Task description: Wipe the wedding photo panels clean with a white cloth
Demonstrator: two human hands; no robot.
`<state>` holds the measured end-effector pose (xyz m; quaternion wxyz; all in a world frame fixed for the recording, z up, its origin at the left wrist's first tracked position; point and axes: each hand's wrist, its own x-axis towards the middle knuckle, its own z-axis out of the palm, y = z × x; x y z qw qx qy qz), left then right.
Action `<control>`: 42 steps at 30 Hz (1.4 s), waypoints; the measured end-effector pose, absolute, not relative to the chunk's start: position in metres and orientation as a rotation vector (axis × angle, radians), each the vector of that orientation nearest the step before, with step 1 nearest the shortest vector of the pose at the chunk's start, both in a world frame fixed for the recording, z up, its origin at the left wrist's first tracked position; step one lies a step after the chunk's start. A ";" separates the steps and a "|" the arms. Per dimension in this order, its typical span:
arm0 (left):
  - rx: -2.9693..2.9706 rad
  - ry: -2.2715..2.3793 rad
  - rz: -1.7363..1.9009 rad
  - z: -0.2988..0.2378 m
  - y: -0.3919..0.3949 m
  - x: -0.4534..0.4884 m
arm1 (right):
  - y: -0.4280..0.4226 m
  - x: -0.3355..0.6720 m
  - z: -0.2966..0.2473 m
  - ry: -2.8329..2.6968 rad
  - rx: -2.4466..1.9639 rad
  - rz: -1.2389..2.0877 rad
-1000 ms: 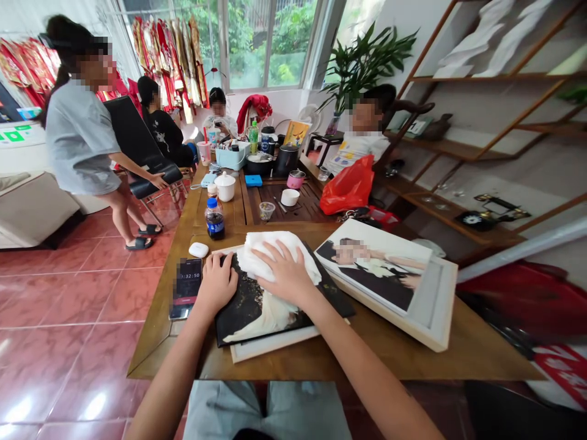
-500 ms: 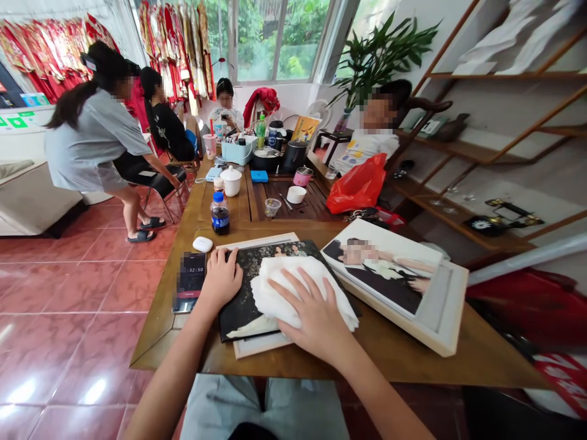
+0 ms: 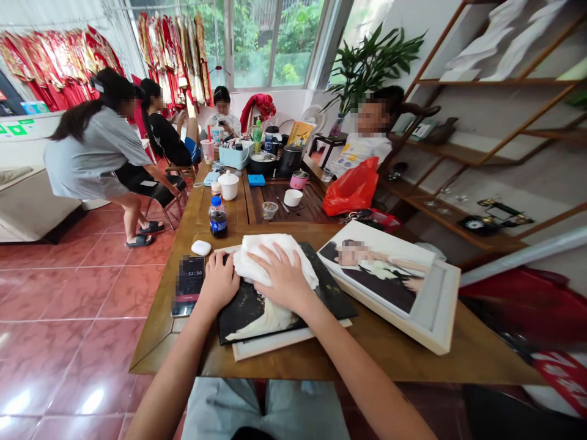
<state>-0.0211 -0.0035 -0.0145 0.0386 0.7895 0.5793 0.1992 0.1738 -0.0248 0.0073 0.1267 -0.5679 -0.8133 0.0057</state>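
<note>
A dark photo print [image 3: 257, 308] in a white frame lies flat on the wooden table [image 3: 321, 357] in front of me. My right hand [image 3: 282, 278] presses flat, fingers spread, on a white cloth [image 3: 257, 260] at the print's far end. My left hand [image 3: 220, 282] rests on the print's left edge with fingers curled, holding it down. A phone [image 3: 189, 284] lies just left of that hand.
A second framed portrait [image 3: 389, 278] lies to the right. A white earbud case [image 3: 200, 247], a dark bottle [image 3: 217, 217], cups, a tea tray and a red bag [image 3: 351, 186] sit farther back. Several people are around the table's far end and left side.
My right hand has slid the cloth from the print's near right part back up to its far end. The left hand has stayed on the left edge.
</note>
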 end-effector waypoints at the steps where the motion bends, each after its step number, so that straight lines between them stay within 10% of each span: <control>1: 2.419 1.782 0.600 -0.015 -0.003 -0.021 | -0.033 0.177 0.006 -2.369 -1.646 0.016; 26: 2.132 1.817 1.003 -0.014 -0.054 -0.051 | -0.064 0.337 0.023 -2.218 -1.362 -0.945; 37: 1.649 1.642 1.036 -0.018 -0.058 -0.058 | -0.040 0.374 -0.001 -2.128 -1.615 -0.724; 42: 1.613 1.602 1.040 -0.011 -0.054 -0.059 | -0.064 0.331 0.007 -1.984 -1.603 0.010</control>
